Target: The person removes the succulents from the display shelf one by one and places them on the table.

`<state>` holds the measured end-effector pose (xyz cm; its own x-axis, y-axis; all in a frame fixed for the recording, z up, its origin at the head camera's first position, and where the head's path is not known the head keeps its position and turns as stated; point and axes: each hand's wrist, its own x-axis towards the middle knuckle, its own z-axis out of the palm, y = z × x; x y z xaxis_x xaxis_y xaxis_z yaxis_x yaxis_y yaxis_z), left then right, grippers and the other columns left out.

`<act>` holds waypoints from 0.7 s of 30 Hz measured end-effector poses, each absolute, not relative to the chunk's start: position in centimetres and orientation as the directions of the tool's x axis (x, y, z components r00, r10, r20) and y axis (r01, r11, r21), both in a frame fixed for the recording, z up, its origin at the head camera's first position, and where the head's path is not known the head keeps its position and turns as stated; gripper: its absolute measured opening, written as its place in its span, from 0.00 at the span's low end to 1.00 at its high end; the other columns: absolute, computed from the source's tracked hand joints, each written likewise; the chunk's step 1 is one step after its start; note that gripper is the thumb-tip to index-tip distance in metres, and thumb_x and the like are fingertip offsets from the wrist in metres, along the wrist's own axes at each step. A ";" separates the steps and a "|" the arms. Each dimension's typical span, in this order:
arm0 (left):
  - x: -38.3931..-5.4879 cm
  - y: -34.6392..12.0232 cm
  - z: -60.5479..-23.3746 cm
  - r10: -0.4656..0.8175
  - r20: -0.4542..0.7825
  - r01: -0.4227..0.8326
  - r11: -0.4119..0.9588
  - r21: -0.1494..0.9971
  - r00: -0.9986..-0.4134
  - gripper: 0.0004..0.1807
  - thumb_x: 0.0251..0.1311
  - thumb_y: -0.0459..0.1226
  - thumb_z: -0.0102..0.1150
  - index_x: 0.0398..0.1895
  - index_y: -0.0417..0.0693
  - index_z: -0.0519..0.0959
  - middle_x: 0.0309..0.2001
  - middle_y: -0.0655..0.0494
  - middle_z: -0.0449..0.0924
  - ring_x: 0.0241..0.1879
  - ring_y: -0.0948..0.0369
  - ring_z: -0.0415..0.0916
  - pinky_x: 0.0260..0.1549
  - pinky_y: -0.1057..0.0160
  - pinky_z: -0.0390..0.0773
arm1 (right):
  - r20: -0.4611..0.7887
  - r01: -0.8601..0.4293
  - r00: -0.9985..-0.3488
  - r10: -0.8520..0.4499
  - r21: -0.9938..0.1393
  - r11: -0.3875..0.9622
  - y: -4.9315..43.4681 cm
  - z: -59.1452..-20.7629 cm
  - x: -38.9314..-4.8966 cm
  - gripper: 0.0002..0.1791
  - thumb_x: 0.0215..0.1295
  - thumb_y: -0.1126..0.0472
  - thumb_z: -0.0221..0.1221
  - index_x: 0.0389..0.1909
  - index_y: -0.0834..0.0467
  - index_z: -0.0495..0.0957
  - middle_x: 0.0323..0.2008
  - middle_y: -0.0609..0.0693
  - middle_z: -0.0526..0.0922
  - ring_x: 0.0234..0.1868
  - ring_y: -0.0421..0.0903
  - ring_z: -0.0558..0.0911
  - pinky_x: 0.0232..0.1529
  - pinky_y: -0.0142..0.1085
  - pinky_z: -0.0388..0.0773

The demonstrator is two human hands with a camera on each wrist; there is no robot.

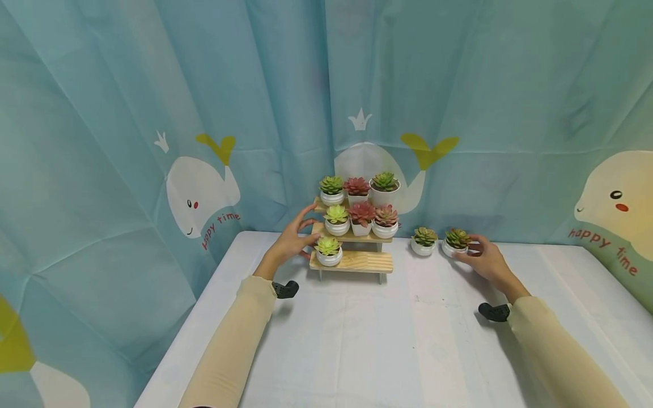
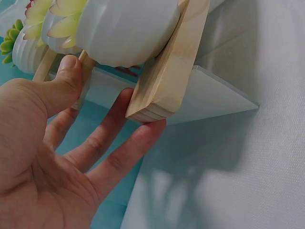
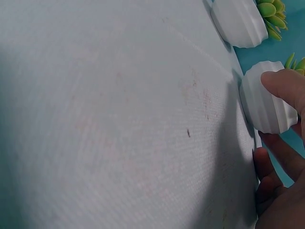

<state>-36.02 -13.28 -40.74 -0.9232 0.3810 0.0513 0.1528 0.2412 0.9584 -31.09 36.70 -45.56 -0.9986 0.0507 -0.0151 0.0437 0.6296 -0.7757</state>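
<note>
A three-step wooden stand (image 1: 367, 262) holds several small artificial succulents in white pots. My left hand (image 1: 291, 241) is at its left end, fingers spread. In the left wrist view, two fingertips touch the end of the lowest board (image 2: 164, 93), and the thumb lies by the board above. A yellow-green succulent (image 1: 329, 252) sits at the left of the lowest step; the rest of that step is bare. To the right, my right hand (image 1: 487, 260) holds a green succulent with reddish tips by its white pot (image 3: 267, 102), thumb on the pot's near side. The pot is close over the tabletop.
Another green potted succulent (image 1: 423, 242) stands on the white-covered table (image 1: 377, 340) between the stand and my right hand. A blue curtain (image 1: 285, 73) with whale prints hangs right behind the table's back edge. Red and green succulents (image 1: 357, 187) fill the upper steps.
</note>
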 end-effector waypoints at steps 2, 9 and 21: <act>-36.0 -13.3 -40.8 0.383 0.051 0.153 0.241 0.959 -0.922 0.44 0.73 0.34 0.60 0.81 0.77 0.51 0.77 0.44 0.60 0.38 0.53 0.84 0.36 0.28 0.81 | -0.015 0.045 -0.999 0.052 -0.776 0.629 36.7 -45.5 -31.1 0.54 0.69 0.43 0.66 0.77 0.73 0.49 0.70 0.79 0.60 0.68 0.74 0.66 0.65 0.65 0.68; -36.0 -13.3 -40.7 0.384 0.050 0.154 0.243 0.958 -0.922 0.44 0.73 0.33 0.60 0.82 0.75 0.50 0.77 0.43 0.59 0.40 0.52 0.84 0.35 0.29 0.81 | -0.014 0.040 -0.999 0.046 -0.768 0.640 36.7 -45.4 -31.1 0.53 0.69 0.44 0.66 0.77 0.73 0.49 0.70 0.79 0.60 0.68 0.74 0.67 0.65 0.64 0.69; -35.8 -13.2 -40.4 0.374 0.036 0.138 0.249 0.959 -0.927 0.44 0.73 0.33 0.60 0.81 0.77 0.52 0.76 0.46 0.61 0.44 0.48 0.84 0.35 0.31 0.83 | -0.037 -0.027 -0.996 -0.082 -0.744 0.668 37.5 -44.3 -30.9 0.56 0.68 0.43 0.67 0.79 0.68 0.45 0.68 0.78 0.63 0.68 0.73 0.66 0.63 0.66 0.68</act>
<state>-35.81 -13.24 -40.44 -0.9269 0.3736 0.0361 0.1379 0.2494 0.9585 -30.87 37.51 -44.30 -0.9959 -0.0821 -0.0373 -0.0272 0.6675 -0.7441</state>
